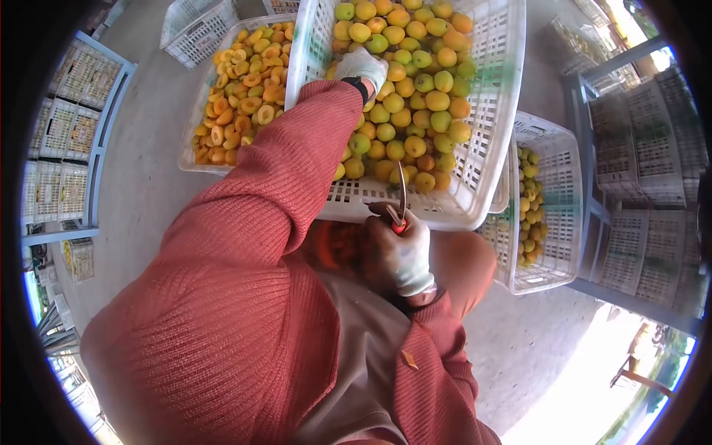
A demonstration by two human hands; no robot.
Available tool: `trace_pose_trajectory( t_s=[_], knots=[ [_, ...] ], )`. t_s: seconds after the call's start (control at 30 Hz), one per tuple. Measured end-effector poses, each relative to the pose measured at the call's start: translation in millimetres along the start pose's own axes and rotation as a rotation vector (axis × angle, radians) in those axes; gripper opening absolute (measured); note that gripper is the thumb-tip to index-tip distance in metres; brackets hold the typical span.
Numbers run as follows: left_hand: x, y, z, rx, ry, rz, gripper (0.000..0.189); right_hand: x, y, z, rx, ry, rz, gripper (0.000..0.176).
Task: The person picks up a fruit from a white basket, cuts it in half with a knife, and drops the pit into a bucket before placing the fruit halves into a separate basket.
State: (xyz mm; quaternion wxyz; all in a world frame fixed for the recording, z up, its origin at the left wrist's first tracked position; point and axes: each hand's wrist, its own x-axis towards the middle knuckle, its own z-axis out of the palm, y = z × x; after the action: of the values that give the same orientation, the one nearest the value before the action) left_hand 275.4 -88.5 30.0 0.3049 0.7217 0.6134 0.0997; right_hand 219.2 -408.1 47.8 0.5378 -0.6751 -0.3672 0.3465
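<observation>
- The left hand point(361, 67) rests on whole fruit point(415, 96) piled in a tilted white crate point(489, 148). Whether its fingers close on one cannot be told.
- The right hand point(400, 252), at the crate's near rim, is clamped on a knife point(401, 194) whose blade lies over the fruit.
- Halved fruit point(241, 89) lies just left of the crate, and a side crate point(556, 222) stands just right of it.
- Stacked crates point(638, 148) line the right edge, while bare floor point(141, 185) lies open on the left.

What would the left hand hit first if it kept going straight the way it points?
The left hand would likely meet the whole fruit piled just ahead in the white crate; depth is unclear.
</observation>
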Motion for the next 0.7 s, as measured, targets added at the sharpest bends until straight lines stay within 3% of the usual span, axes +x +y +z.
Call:
trace_pose_trajectory(
  t_s=[0.1, 0.13, 0.33, 0.4, 0.43, 0.5, 0.57, 0.63, 0.7],
  knots=[
    [-2.3, -7.7, 3.6, -0.012, 0.086, 0.073, 0.059, -0.4, 24.3, 4.2, -0.010, -0.016, 0.085, 0.025],
    [5.9, -11.3, 11.9, -0.061, 0.081, 0.063, 0.059, -1.0, 1.9, 3.3, 0.079, 0.041, 0.195, 0.025],
    [-10.6, -4.9, 1.1, -0.133, 0.139, 0.088, 0.055, 2.8, -4.3, -0.8, 0.280, 0.129, 0.247, 0.027],
    [-26.3, -3.7, -1.5, -0.411, 0.183, 0.306, 0.054, 0.0, -5.9, -2.1, 0.376, 0.215, 0.325, 0.025],
    [-33.0, -5.5, -4.0, -0.459, 0.192, 0.458, 0.044, 0.3, -3.9, -3.3, 0.350, 0.202, 0.288, 0.025],
    [-62.5, -2.7, -19.3, -1.072, -0.376, 0.280, 0.035, 3.5, -2.7, -6.0, 0.301, 0.170, 0.204, 0.026],
    [-87.6, -12.4, -35.5, -1.454, -0.841, 0.062, 0.030, 0.9, -9.2, -4.2, 0.317, 0.195, 0.231, 0.026],
    [-120.7, -26.2, -50.6, -1.545, -1.019, 0.157, 0.035, -2.0, -11.7, -0.1, 0.255, 0.215, 0.140, 0.032],
    [-149.7, -41.3, -65.5, -1.390, -1.003, 0.370, 0.042, -6.3, -16.2, -3.2, 0.337, 0.219, 0.196, 0.027]
  ],
)
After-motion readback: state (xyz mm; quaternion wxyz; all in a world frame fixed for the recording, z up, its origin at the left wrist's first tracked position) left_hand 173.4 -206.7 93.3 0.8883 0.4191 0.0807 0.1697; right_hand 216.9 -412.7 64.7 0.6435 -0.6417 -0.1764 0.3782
